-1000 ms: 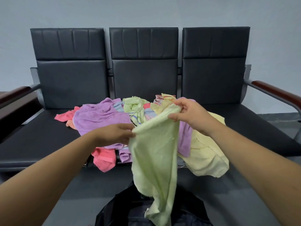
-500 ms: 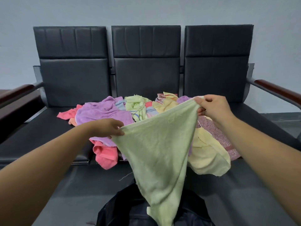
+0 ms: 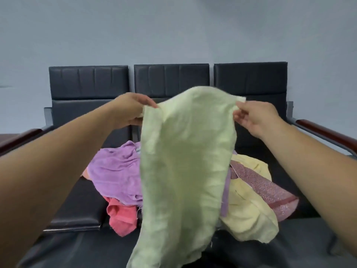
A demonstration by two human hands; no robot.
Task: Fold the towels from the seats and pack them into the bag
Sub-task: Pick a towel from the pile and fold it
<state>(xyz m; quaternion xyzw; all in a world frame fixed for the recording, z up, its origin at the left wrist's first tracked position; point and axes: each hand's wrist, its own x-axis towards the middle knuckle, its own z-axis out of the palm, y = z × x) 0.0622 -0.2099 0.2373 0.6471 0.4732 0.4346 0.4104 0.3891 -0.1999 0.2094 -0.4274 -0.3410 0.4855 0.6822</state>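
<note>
As seen from the head camera, the left hand (image 3: 131, 110) pinches one upper corner of the green towel (image 3: 185, 161) and the right hand (image 3: 255, 118) pinches the other. This towel hangs spread between them, in the air in front of the seats (image 3: 73, 207). Heaped together on the seats behind it lie a purple towel (image 3: 116, 171), pink towel (image 3: 121, 217), yellow towel (image 3: 251, 219) and patterned towel (image 3: 264, 186).
</note>
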